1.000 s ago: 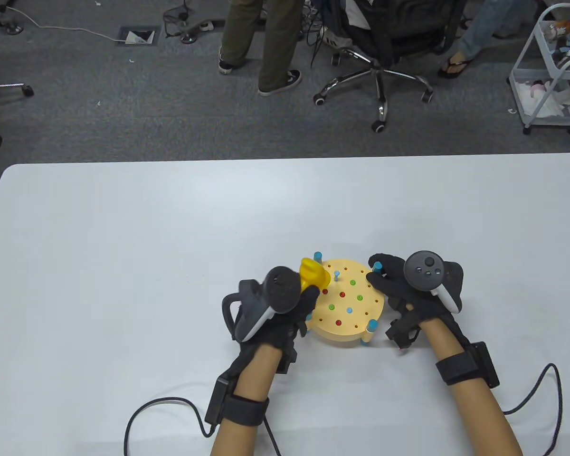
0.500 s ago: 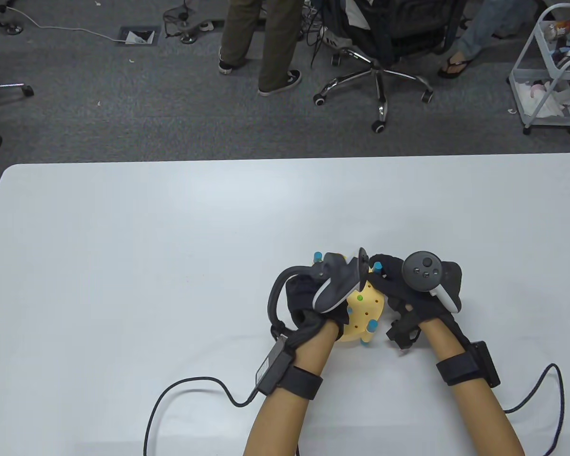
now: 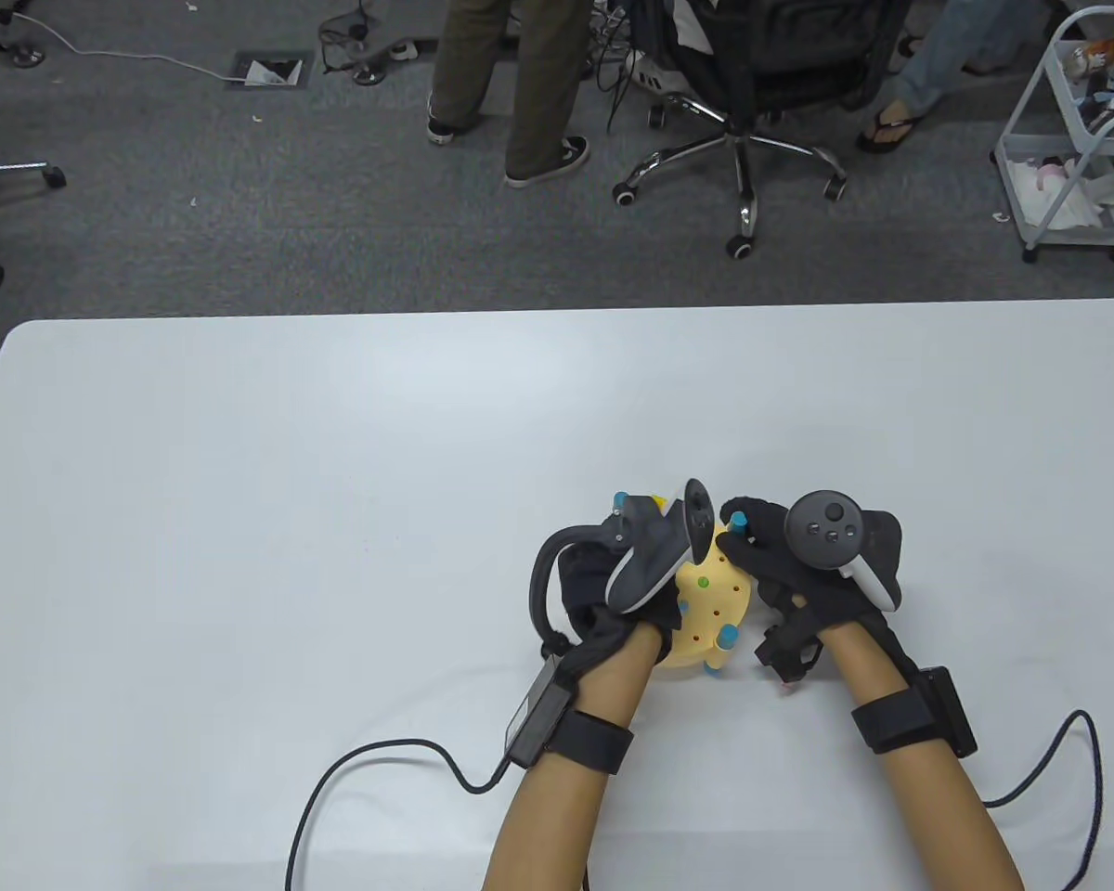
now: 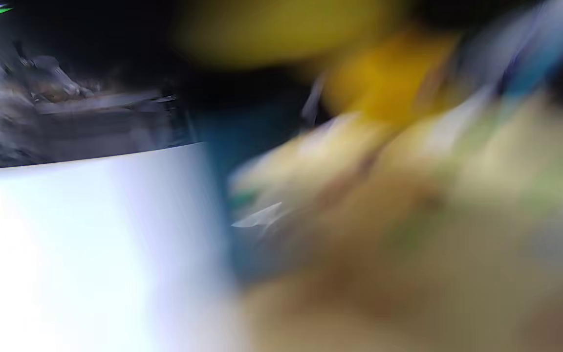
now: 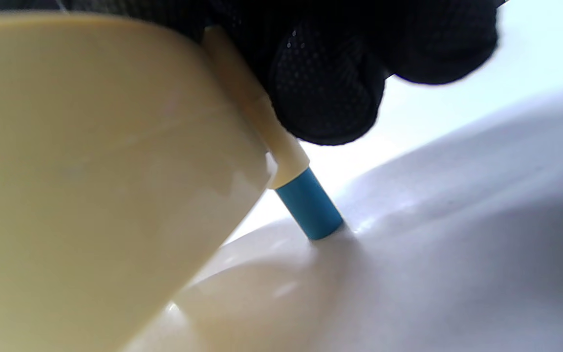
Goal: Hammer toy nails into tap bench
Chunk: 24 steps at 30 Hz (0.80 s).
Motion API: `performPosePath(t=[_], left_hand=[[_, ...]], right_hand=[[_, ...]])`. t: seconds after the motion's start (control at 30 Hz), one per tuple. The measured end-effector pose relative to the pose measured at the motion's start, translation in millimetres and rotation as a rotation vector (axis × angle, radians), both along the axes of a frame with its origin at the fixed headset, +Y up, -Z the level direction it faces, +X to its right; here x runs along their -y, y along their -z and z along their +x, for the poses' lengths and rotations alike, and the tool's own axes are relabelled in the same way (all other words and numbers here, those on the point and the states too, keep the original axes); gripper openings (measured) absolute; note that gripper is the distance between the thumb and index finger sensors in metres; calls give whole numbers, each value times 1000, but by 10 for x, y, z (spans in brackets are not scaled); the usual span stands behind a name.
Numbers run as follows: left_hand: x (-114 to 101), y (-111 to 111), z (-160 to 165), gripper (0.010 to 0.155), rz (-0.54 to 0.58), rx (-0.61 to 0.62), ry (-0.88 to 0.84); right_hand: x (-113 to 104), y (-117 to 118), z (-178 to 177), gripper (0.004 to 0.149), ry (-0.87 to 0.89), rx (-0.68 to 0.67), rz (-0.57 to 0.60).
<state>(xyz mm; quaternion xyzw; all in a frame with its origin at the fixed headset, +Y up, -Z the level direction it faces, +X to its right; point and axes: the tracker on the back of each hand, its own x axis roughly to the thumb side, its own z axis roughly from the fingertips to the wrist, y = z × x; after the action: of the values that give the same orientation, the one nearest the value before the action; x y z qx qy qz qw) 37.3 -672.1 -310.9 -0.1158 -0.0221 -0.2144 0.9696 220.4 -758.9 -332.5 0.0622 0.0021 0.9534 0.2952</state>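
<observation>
The round yellow tap bench stands near the table's near edge, right of centre. The right hand rests against its right rim, fingers curled beside a blue-tipped leg. The left hand hangs over the bench's left half, hiding it; a bit of yellow hammer peeks out beyond it, but its grip cannot be made out.

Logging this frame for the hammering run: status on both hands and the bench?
Left hand over tap bench with yellow hammer, grip hidden. Right hand steadies bench's right edge by a blue-tipped leg. Nothing in the way.
</observation>
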Motion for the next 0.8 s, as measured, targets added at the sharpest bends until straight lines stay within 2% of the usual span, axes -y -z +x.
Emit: performPosePath(t=[0.07,0.1,0.13,0.17,0.2,0.23,0.27,0.3,0.33,0.37,0.4,0.43,0.47,0.5,0.57,0.63,0.7,0.8], left_hand=[[-172,-46,105,63,182,27,-22],[-340,-101,93,63,244,24,-140],[-405,-109,66,63,284,6,-227],[-435,-89,35,63,292,-12,-333],[-345,-39,34,64,214,-35,-313],[-200,8,56,64,137,-35,-231],[131,98,92,64,-58,-38,53],[-20,43,167,63,26,-112,310],[-49,40,135,63,165,-35,318],[-130,79,78,63,107,14,180],[-197,8,21,63,119,-35,-43],[-260,-62,-39,63,178,-27,-210],[-333,-124,-104,64,236,30,-359],[-377,-164,-149,64,281,46,-386],[-464,-239,-271,64,286,49,-374],[-463,-328,-404,64,323,56,-465],[-393,-411,-574,64,298,51,-573],[-160,-523,-971,65,213,3,-799]], right_hand=[[1,4,1,57,-3,3,3],[3,7,5,57,-1,-2,-4],[2,4,4,57,4,1,-3],[2,4,4,57,4,1,-3],[0,1,2,57,1,1,-3],[-1,0,0,57,0,3,-2],[2,-2,-3,57,-7,6,0],[0,-3,-3,57,-11,7,2],[3,-2,-1,57,-9,7,3],[10,0,4,57,-1,6,2],[11,1,4,57,1,5,-2],[11,1,5,57,2,5,-1],[11,1,4,57,0,5,0],[12,1,5,58,0,5,-1],[13,-1,5,58,5,8,-3],[14,3,10,58,6,4,-13],[17,18,35,59,19,-11,-33],[-53,29,197,70,108,-41,-122]])
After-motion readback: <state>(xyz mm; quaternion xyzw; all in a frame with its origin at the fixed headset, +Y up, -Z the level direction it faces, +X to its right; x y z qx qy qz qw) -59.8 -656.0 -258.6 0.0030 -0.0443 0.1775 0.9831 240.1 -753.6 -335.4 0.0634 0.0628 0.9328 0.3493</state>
